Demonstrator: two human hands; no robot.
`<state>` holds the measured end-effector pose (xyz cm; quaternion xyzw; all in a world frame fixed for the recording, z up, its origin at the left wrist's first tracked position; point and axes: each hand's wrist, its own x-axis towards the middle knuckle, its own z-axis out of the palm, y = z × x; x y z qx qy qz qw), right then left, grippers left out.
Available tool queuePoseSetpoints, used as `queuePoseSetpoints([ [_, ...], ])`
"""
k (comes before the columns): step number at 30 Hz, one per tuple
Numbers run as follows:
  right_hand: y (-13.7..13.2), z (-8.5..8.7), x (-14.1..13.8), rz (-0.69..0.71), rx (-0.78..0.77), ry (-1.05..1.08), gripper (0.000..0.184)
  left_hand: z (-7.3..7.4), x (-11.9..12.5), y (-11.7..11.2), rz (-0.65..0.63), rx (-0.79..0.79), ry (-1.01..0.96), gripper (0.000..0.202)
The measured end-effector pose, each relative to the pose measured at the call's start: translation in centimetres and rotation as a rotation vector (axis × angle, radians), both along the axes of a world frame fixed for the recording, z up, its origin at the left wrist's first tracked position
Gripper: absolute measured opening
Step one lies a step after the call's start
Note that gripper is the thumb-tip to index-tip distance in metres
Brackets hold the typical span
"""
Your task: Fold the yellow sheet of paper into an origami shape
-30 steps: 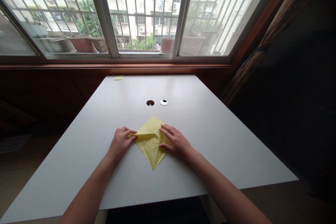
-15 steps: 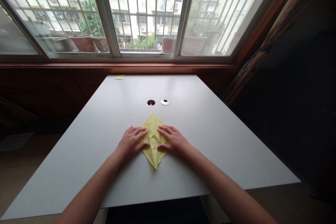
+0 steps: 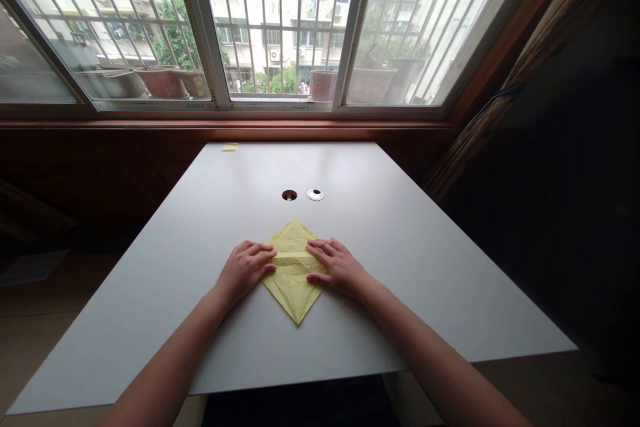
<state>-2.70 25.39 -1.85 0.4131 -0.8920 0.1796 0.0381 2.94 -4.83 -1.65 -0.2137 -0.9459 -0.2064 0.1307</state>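
Note:
A creased sheet of yellow paper point(image 3: 295, 293), folded into a diamond, lies on the white table with one corner toward me. A flat band runs across its middle, and fold lines spread over the surface. At its left corner, my left hand point(image 3: 247, 267) has fingers and thumb closed on the paper. My right hand point(image 3: 340, 267) grips the opposite corner in the same way, fingertips on top. Both side corners are partly hidden under my hands.
Beyond the paper, the white table point(image 3: 165, 267) has a round cable hole point(image 3: 289, 195) with a loose round cover point(image 3: 315, 195) beside it. Yellow strips point(image 3: 230, 147) lie at the far left edge. A barred window point(image 3: 280, 27) stands behind, and a curtain point(image 3: 495, 107) hangs right.
My hands have moved slightly apart. The paper between them has spread wider and flatter, its raised lengthwise ridge giving way to a crosswise band.

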Motion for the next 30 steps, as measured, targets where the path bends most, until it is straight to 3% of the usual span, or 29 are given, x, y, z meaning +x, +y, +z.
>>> queuePoseSetpoints([
  [17, -1.0, 0.7, -0.6, 0.012, -0.164, 0.028, 0.036, 1.5, -1.1, 2.0, 0.021, -0.025, -0.014, 0.014],
  [22, -1.3, 1.8, -1.2, -0.001, -0.118, 0.021, 0.029, 1.7, -1.9, 2.3, 0.029, -0.042, -0.028, 0.015],
  [26, -1.6, 2.5, -1.8, -0.039, -0.032, -0.007, 0.024, 1.2, -1.9, 2.6, 0.048, 0.043, -0.014, 0.019],
  [30, -1.9, 2.2, -2.3, -0.041, -0.036, -0.048, 0.015, 0.4, -1.9, 2.5, 0.01, 0.173, -0.009, 0.02],
])
